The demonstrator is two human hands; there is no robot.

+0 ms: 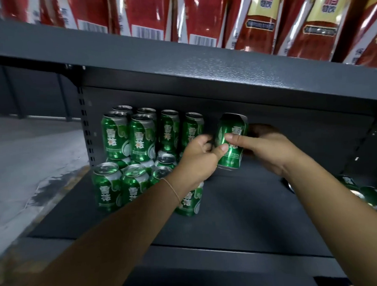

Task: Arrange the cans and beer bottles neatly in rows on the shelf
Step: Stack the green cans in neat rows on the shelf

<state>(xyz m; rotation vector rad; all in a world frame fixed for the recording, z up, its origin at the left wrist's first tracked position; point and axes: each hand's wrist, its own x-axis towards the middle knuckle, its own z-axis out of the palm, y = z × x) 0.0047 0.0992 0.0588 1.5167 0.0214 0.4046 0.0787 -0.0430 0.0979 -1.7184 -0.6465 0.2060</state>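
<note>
Shelf deck (240, 205), dark grey metal: bare floor ran from centre out to 3 o'clock, open as far as the back panel. Left edge bounded by a perforated upright (83, 125) at 9 o'clock; the upper shelf (179, 63) overhung the whole bay at 12 o'clock and limited headroom above the stacked cans. Front lip lay at 6 o'clock, under both forearms.

Held can (231, 141): green, white characters on the side, silver rim, tilted slightly with its top toward 1 o'clock, lifted clear of the deck just right of the stack. Right hand (267, 148) grasped it from the 3 o'clock side, thumb across the label, fingers wrapped behind. Left hand (197, 157) pinched its lower left edge with the thumb, other fingers curled; a thin bracelet (172, 191) sat at that wrist.

Stacked cans (140, 140): same green design, at 9 to 10 o'clock of the held can, two tiers high, upper tier upright and labels facing out. Front-row cans (120, 184) stood on the deck nearer the lip, partly hidden by the left forearm.

Loose cans (367, 195) lay on their sides at 4 o'clock, by the right forearm.

Red packets (199, 17) filled the upper shelf.
</note>
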